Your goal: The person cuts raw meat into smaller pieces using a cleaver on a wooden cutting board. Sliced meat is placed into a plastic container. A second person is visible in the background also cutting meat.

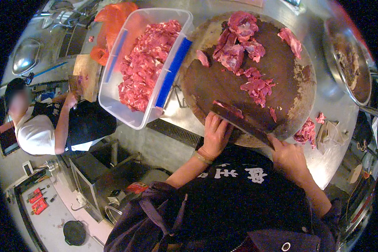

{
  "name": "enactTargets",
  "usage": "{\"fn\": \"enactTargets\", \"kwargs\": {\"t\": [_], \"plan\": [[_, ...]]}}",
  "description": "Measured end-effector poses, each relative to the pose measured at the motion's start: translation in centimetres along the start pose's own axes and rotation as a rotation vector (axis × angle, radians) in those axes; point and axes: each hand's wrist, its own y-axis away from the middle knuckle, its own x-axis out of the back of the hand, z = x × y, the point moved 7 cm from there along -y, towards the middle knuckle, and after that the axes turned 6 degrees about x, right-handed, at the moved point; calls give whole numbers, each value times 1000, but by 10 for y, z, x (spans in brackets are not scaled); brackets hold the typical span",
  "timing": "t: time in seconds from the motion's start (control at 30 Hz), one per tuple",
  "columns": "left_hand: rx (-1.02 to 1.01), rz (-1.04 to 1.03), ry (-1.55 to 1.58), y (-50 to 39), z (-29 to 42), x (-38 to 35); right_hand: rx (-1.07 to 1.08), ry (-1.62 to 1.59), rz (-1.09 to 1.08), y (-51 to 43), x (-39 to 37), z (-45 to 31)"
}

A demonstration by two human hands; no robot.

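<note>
My right hand (288,157) grips the handle of a cleaver (242,123). Its dark blade stands on edge near the front of a round wooden chopping block (283,78). Just behind the blade, my left hand (216,134) has its fingers bent against or beside the steel; whatever lies under the fingertips is hidden. Along the blade's far side runs a thin strip of red meat (230,108). Cut slices of meat (258,86) lie mid-block, with larger raw chunks (234,44) beyond. One separate piece (290,42) rests at the far right of the block.
Left of the block, a clear plastic tub (111,100) holds sliced meat. Meat scraps (305,132) and a folded cloth (330,135) lie on the metal counter at right, near a steel bowl (362,102). Another person (41,135) works with a cleaver at a wooden board (88,75).
</note>
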Motion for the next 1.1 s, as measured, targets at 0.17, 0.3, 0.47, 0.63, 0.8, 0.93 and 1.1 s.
{"fn": "enactTargets", "kwargs": {"t": [0.17, 0.3, 0.47, 0.63, 0.8, 0.93, 1.1], "plan": [[210, -21, 200, 12, -21, -12, 101, 58, 113, 3, 3, -7], [143, 12, 189, 15, -23, -11, 139, 155, 142, -1, 4, -11], [95, 15, 107, 11, -19, -8, 151, 194, 159, -6, 6, -14], [24, 34, 18, 5, -13, -6, 170, 178, 135, -34, 16, -28], [18, -5, -9, 8, -14, -5, 193, 28, 125, -76, 20, -45], [30, -14, 4, 9, -16, -7, 168, 83, 75, -60, 16, -34], [19, -27, 5, 5, -13, -3, 100, 57, -14, -28, 14, -11]]}}
